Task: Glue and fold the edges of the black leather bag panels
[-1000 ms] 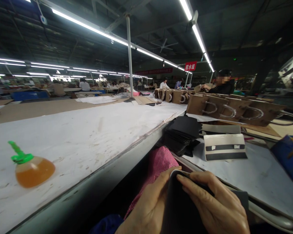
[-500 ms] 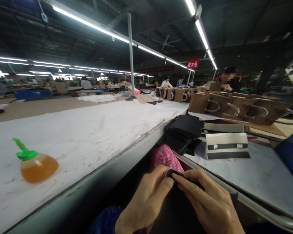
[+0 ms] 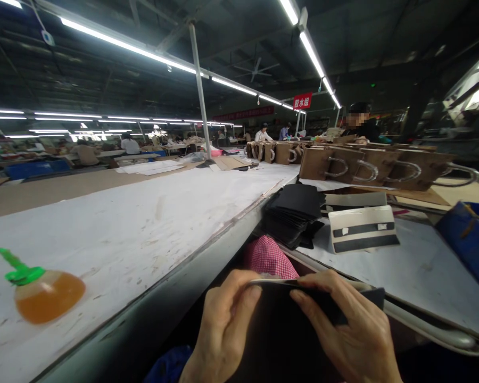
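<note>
A black sheet-like panel [image 3: 279,330] with a pale upper edge spans the space between my hands, low in the middle of the view. My left hand [image 3: 227,319] pinches its upper left edge between thumb and fingers. Further right, my right hand [image 3: 347,319] grips the same edge, thumb on the near face and fingers behind. The panel's lower part fades into the dark, and its exact kind cannot be made out. Just beyond the hands shows pink checked cloth [image 3: 269,256].
On the white table [image 3: 115,229] at left lies a squeeze bottle [image 3: 50,295] of amber liquid. Right of the table edge are stacked black pieces [image 3: 293,210], a cream panel with black strips [image 3: 363,229], brown boards with wrapped handles [image 3: 351,165] and a blue bin [image 3: 469,250]. A co-worker [image 3: 361,125] stands behind.
My hands have moved apart along the panel's edge, the left one shifting left. More of the panel's dark face now shows. The whole view has turned slightly.
</note>
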{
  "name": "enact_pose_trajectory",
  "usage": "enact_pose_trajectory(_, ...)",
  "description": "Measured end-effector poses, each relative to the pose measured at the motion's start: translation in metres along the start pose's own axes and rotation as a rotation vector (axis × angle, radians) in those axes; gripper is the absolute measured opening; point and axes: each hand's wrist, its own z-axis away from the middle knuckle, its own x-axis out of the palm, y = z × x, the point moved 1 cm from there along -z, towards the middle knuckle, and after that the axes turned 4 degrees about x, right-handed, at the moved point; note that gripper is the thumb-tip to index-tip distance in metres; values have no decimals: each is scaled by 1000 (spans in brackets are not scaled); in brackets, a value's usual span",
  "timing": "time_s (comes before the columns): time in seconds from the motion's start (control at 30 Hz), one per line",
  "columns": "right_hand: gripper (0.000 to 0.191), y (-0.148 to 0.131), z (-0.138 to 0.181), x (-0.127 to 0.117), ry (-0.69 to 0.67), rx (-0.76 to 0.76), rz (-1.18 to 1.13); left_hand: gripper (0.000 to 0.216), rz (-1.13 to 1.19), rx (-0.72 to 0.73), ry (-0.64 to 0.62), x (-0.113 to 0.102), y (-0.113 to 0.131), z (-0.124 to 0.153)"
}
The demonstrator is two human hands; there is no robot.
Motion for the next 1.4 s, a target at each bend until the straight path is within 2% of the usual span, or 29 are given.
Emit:
enact_pose_trajectory(0.23, 12, -4, -4, -1, -22, 20, -90, 23, -146, 94, 112, 1, -10, 10)
enact_pose_trajectory(0.4, 14, -2, -2, -4, -41, 38, -102, 19, -177, 167, 128, 9, -7, 13)
enact_pose_trajectory(0.5, 17, -3, -4, -4, -43, 33, -96, 17, -230, 267, 143, 11, -7, 16)
enact_pose_trajectory(0.6, 17, -1, -4, 1, -61, 66, -58, 21, -273, 404, 96, 13, -10, 17)
enact_pose_trajectory(0.67, 14, 4, -1, 4, -44, 126, 6, 21, -259, 372, 94, 15, -12, 15)
enact_pose_trajectory(0.73, 12, 10, 2, 5, -8, 175, 59, 18, -203, 266, 134, 15, -14, 13)
enact_pose_trajectory(0.83, 11, 19, 7, 1, 32, 165, 61, 20, -118, 198, 182, 10, -14, 10)
enact_pose_trajectory(1.07, 12, 22, 7, -12, 40, 180, 44, 32, -112, 358, 117, -7, -11, 16)
enact_pose_trajectory(1.27, 13, 18, 5, -13, 23, 197, 49, 36, -109, 430, 135, -6, -10, 24)
enact_pose_trajectory(1.4, 18, 17, 5, -16, 1, 209, 55, 28, -96, 432, 146, 1, -8, 26)
